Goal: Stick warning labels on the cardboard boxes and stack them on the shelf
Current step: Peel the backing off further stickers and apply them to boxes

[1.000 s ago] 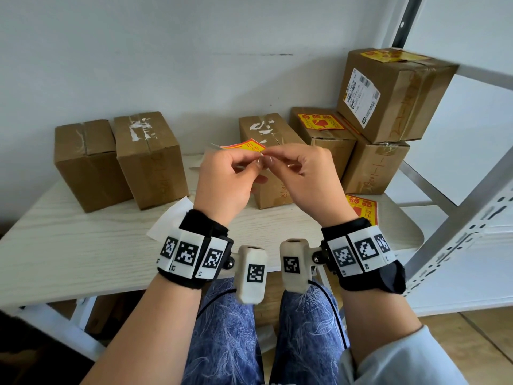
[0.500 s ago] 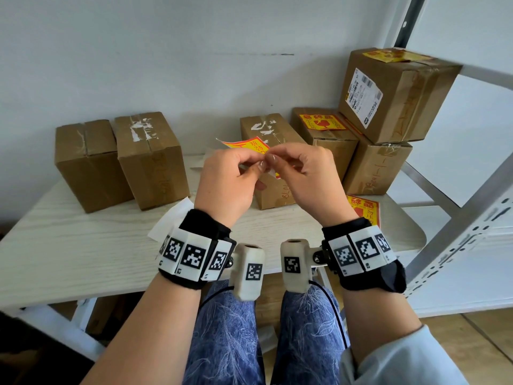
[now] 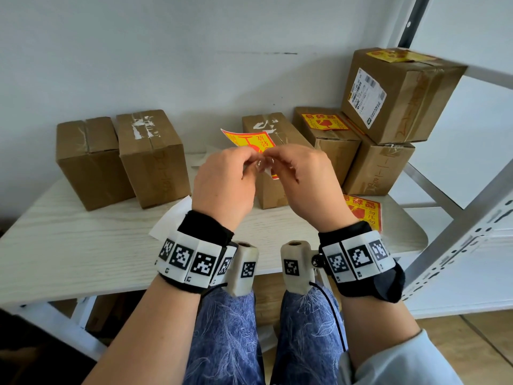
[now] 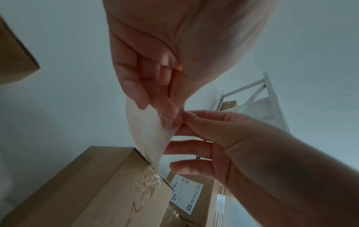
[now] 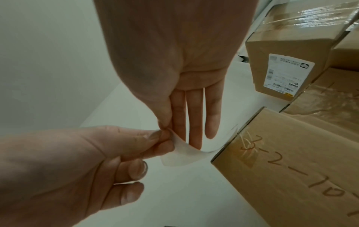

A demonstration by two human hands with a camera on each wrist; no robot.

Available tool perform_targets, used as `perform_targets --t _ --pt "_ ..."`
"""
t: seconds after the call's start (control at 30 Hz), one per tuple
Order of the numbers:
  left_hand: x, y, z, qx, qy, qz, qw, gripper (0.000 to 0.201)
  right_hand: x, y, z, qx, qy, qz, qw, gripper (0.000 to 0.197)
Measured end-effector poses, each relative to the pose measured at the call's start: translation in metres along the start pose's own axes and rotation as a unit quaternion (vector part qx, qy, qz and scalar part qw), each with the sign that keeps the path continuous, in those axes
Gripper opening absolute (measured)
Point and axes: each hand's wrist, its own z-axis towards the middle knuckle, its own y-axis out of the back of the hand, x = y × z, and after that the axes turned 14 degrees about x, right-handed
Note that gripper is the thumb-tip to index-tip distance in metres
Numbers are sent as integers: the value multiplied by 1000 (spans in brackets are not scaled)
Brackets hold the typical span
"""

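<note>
Both hands hold a red and yellow warning label [image 3: 247, 140] in the air in front of the middle cardboard box [image 3: 280, 187]. My left hand [image 3: 254, 159] pinches one edge between thumb and fingers. My right hand [image 3: 273, 159] pinches a corner right beside it with thumb and index, its other fingers straight. From the left wrist view the label [image 4: 147, 135] shows its white back, curling down from the left hand [image 4: 169, 118]. In the right wrist view the right hand [image 5: 165, 129] nips the curled corner of the label [image 5: 180, 156].
Two plain boxes [image 3: 91, 159] [image 3: 152, 154] stand at the table's back left. Three boxes are stacked at the right, two with labels on top [image 3: 324, 122] [image 3: 394, 55]. A pile of spare labels [image 3: 363, 211] and white backing paper [image 3: 172, 218] lie on the table [image 3: 69, 245]. A metal shelf frame [image 3: 458, 218] stands on the right.
The label has tipped up, so more of its printed face shows above the hands. Both hands stay close together, pinching it.
</note>
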Motion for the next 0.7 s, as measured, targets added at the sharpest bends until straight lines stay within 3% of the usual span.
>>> perform_targets --t 0.43,0.7 --pt "8 0 1 2 -12 -86 996 13 0 -8 2 0 -32 92 995 22" --pt "6 0 0 -18 7 -138 990 18 2 -12 3 -8 -6 -1 1000 21"
